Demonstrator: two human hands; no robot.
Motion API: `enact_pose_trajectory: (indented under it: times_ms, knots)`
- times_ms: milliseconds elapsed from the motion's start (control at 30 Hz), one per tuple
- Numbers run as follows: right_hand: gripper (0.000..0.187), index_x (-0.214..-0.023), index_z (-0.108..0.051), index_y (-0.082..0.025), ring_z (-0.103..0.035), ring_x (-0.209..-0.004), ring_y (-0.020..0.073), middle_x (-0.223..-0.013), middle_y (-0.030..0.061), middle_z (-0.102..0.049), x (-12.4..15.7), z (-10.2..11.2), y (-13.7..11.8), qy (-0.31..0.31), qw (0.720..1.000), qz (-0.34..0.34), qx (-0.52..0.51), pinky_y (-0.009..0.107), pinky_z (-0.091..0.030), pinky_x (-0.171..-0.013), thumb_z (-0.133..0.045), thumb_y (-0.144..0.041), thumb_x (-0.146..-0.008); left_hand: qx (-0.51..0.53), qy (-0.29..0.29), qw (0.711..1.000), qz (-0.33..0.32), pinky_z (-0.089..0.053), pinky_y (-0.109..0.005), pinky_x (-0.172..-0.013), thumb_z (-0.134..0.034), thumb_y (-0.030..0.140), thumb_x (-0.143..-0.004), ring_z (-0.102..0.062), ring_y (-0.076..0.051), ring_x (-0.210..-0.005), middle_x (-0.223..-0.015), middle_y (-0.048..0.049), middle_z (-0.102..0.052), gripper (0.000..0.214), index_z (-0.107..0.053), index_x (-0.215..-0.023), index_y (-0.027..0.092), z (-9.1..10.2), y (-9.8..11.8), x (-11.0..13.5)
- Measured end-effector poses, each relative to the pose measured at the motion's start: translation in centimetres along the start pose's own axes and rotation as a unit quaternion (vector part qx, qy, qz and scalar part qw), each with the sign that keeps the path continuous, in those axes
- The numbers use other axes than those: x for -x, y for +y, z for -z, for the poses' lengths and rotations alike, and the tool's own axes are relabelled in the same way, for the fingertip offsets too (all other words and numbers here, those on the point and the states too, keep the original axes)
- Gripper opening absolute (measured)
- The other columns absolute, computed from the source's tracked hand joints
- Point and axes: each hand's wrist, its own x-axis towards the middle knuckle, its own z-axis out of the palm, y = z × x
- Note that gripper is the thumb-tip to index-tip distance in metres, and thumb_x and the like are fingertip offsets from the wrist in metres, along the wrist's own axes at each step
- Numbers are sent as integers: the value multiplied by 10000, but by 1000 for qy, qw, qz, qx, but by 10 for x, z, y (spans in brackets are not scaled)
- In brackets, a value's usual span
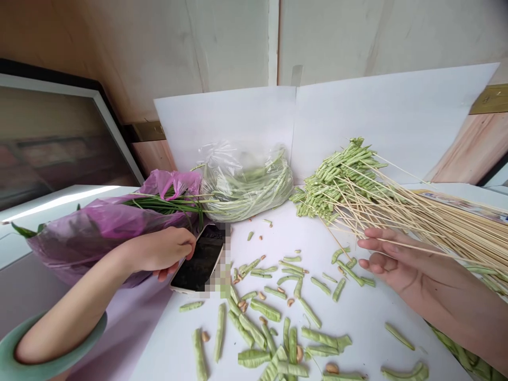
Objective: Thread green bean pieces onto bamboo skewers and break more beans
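Observation:
My left hand (164, 253) curls its fingers round the left edge of a smartphone (199, 260) with a dark screen that lies on the white table (349, 312). My right hand (391, 262) hovers palm up, fingers stretched toward the left, beside a pile of bamboo skewers (436, 219); one thin skewer lies across its fingers. Several of the skewers carry threaded green bean pieces (337, 180). Short cut bean pieces (278, 317) and a few loose seeds are scattered on the table between my hands.
A clear plastic bag of long green beans (246, 182) stands at the back. A purple plastic bag (95, 227) with green chives lies at the left. White paper sheets (357, 116) lean against the wall. A green bangle (24, 354) circles my left wrist.

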Motion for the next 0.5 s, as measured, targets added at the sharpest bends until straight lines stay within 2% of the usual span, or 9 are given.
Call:
enact_pose_trajectory:
  times_ms: [133,300,433,500]
  knots:
    - [241,-788,-775,-234,-601,-642,135,-909,35,-710,-2,3,6,7,1000,-1,-1,200,-592,-611,-870,-343,-594,-30,-16,999,-14,-311,-226,-413,-450,259,-672,-481,-141,-359,-470,24,-484,117,-514,-595,200,2,2,5]
    - [224,-745,-722,-266,-621,-699,201,-712,27,-658,-5,7,12,-6,998,-54,-41,253,-592,-584,-833,-402,-607,-62,-29,997,-20,-289,-232,-422,-468,261,-674,-465,-129,-337,-495,40,-468,125,-511,-575,199,2,2,12]
    - [241,-714,-698,-258,-587,-636,190,-659,27,-629,-4,6,13,-11,996,-77,-46,250,-575,-549,-829,-417,-590,-71,-22,997,-12,-332,-230,-448,-458,257,-704,-483,-133,-349,-502,44,-499,152,-598,-683,200,0,0,10]
    - [254,-716,-696,-253,-572,-620,182,-652,27,-626,-3,4,12,-16,996,-75,-36,243,-565,-540,-829,-426,-587,-73,-14,997,-4,-341,-225,-447,-440,246,-723,-496,-149,-362,-462,41,-504,238,-658,-808,200,-2,0,8]
